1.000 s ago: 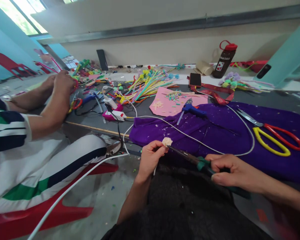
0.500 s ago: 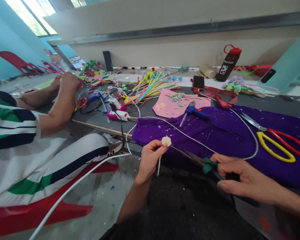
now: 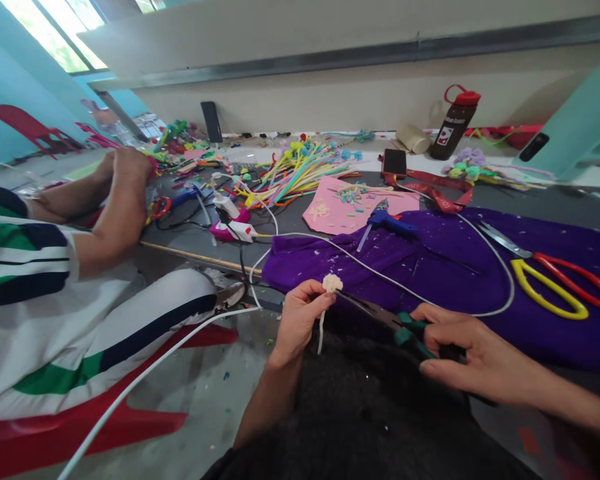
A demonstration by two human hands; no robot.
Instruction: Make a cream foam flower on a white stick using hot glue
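My left hand [image 3: 303,317] pinches a small cream fuzzy flower [image 3: 333,283] between thumb and fingers, and its pale stem hangs down below the hand. My right hand [image 3: 467,350] is wrapped round the green handles of a pair of scissors [image 3: 380,315]. The blades point left, with their tips at or very near the flower; whether they touch it I cannot tell. Beneath and behind them lies a purple cloth [image 3: 455,267]. On this cloth rest a blue glue gun [image 3: 393,223] and larger scissors with red and yellow handles [image 3: 555,270].
A pink sheet [image 3: 325,213] holds small cut pieces. Behind it lies a bundle of coloured pipe cleaners [image 3: 300,177]. A white cable [image 3: 380,272] crosses the cloth. A phone [image 3: 395,163] and a bottle [image 3: 453,127] stand farther back. A co-worker's arms [image 3: 115,213] are at left.
My right hand has moved left with the scissors, bringing the blade tips closer to the flower. My left hand stays nearly in place. The whole view has shifted slightly.
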